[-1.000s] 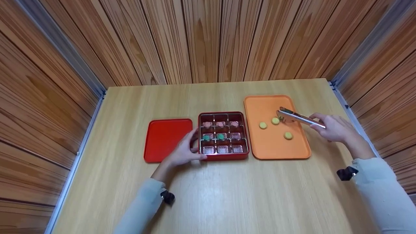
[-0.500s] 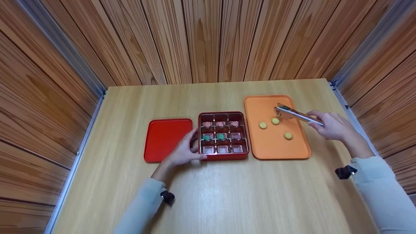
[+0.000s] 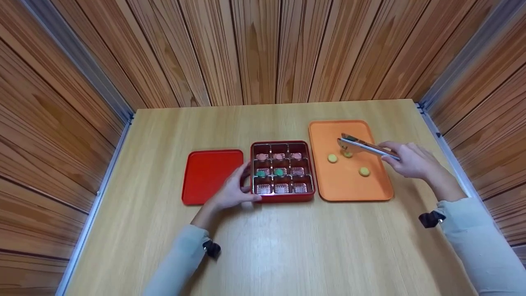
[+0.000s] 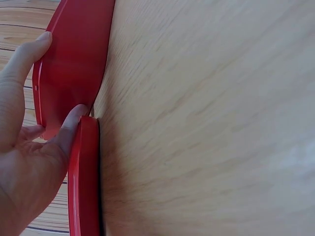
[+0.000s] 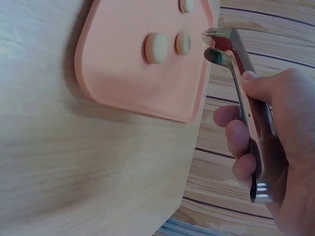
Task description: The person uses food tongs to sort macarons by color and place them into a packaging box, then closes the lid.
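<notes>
My left hand [image 3: 231, 193] grips the near left corner of a red box [image 3: 287, 198]; its thumb lies on the front wall and its fingers on the left side. Pink macarons [image 3: 278, 156] sit in the box's back row, green macarons [image 3: 279, 172] in the middle row. My right hand [image 3: 407, 159] holds metal tongs [image 3: 370, 146] whose ends, one forked and one spoon-shaped [image 5: 216, 56], stand apart with no macaron showing between them. The tongs reach over an orange tray [image 3: 353, 192], partly covering the farthest of three yellow macarons [image 3: 364, 172].
A flat red lid [image 3: 207, 176] lies left of the box, partly under the left hand in the head view. The tray stands close by the box's right side. Wooden panels [image 3: 254, 49] enclose the wooden table [image 3: 287, 246] at the back and both sides.
My right hand has moved left with the tongs, whose tips now overlap the farthest yellow macaron in the head view. The left hand and the box have stayed put.
</notes>
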The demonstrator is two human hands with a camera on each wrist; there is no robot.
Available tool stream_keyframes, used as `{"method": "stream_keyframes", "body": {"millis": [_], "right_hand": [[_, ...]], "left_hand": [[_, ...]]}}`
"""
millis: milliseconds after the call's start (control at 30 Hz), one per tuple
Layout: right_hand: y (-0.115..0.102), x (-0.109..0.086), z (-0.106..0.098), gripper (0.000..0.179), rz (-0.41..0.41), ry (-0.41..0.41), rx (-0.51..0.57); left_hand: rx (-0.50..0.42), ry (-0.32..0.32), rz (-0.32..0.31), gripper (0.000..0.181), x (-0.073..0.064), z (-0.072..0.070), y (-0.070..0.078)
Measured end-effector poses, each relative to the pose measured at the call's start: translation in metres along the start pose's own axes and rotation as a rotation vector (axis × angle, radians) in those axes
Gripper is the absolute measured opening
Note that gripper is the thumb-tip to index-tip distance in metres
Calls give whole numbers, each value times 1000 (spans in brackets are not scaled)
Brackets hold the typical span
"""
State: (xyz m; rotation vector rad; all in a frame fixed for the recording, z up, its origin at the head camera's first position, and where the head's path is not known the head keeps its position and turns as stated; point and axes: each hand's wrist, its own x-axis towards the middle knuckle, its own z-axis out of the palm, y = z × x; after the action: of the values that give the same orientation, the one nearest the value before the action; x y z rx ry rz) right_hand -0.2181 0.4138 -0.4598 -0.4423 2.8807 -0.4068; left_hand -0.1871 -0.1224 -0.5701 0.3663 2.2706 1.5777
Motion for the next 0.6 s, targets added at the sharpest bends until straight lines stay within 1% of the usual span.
{"method": "stream_keyframes", "body": {"millis": [233, 433, 600], "right_hand": [[-12, 3, 1, 45, -24, -9, 1], [-24, 4, 0, 44, -56, 1, -12], [-33, 5, 1, 40, -109, 34, -42]], "left_hand": [[14, 11, -20, 120, -1, 0, 3], [7, 11, -7, 121, -2, 0, 3], [20, 11, 0, 119, -1, 0, 1]]}}
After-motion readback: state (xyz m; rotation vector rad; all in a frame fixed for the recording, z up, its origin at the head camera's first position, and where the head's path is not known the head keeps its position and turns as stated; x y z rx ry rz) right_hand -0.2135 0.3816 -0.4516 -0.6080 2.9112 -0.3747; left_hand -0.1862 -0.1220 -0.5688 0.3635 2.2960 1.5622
